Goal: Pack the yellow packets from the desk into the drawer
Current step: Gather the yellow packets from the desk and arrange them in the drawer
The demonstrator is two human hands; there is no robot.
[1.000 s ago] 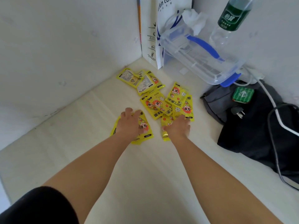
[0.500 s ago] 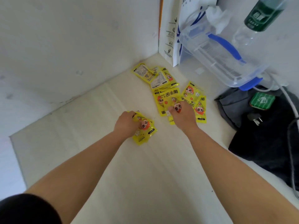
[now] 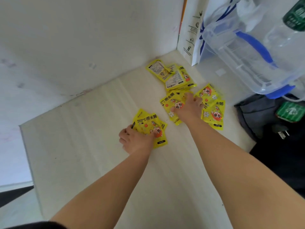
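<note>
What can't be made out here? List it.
Head view only:
- Drawer: not in frame.
- Green-labelled clear plastic bottle: cut off by the top and right edges.
- Yellow hand-warmer packets: exact count unclear; they overlap, and the right hand covers some.
- Left hand fingers: tucked under its packets.

Bright, soft, even light, slightly washed out on the bench (image 3: 92, 162) and wall (image 3: 74, 38). Shadows faint. Wide-angle bending at edges. Mild blur overall; clear box (image 3: 247, 60) top right smeared.

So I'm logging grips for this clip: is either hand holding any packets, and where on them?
The left hand pinches a small stack of packets at its near left corner. The right hand lies on other packets; no clear grip.
</note>
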